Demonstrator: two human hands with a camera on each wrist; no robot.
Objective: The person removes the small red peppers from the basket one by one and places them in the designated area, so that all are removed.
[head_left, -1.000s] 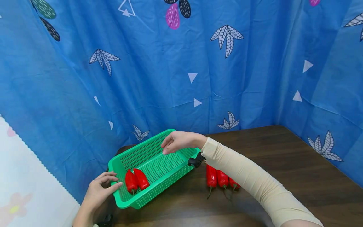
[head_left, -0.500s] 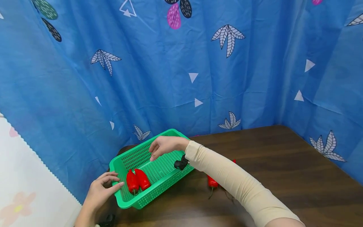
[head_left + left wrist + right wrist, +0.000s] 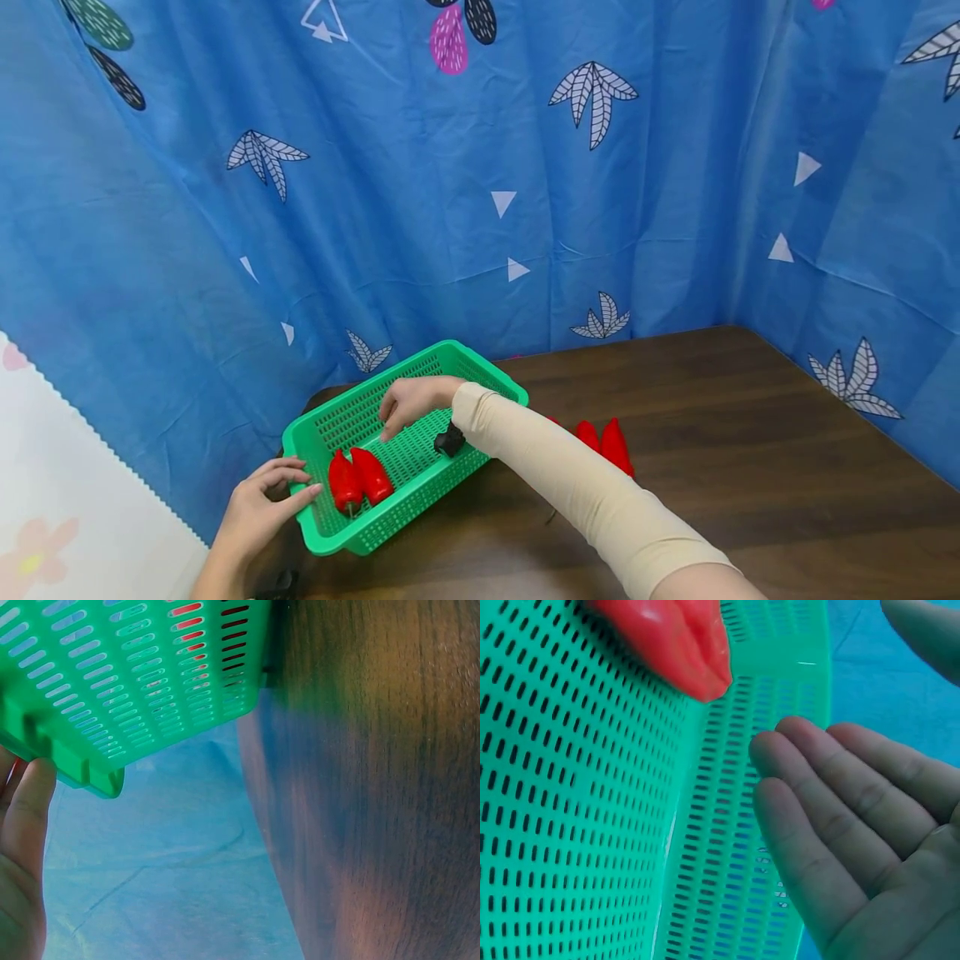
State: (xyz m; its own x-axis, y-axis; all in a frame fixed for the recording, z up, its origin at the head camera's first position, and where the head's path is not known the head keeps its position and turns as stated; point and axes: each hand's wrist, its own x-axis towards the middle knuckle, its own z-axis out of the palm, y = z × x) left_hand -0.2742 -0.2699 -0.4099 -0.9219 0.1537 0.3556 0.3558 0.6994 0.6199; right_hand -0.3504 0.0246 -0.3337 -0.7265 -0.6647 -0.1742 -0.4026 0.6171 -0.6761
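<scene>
While the right hand [image 3: 414,403] hovers over the green basket [image 3: 408,505], fingers loosely straight and pinching nothing, the nearer red pepper [image 3: 372,477] lies inside, just leftward and toward the person, its long axis slanted, tip pointing away. The left hand [image 3: 261,505], gripping the basket's end rim, sits closer to the other red pepper [image 3: 346,486].

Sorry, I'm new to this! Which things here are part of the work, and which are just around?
Seemingly part of the work:
green basket
left hand, at its rim
right hand, empty, over the basket
two red peppers inside
more red peppers, partly hidden by a sleeve

Just around:
wooden table
blue curtain
white flowered cloth
</scene>
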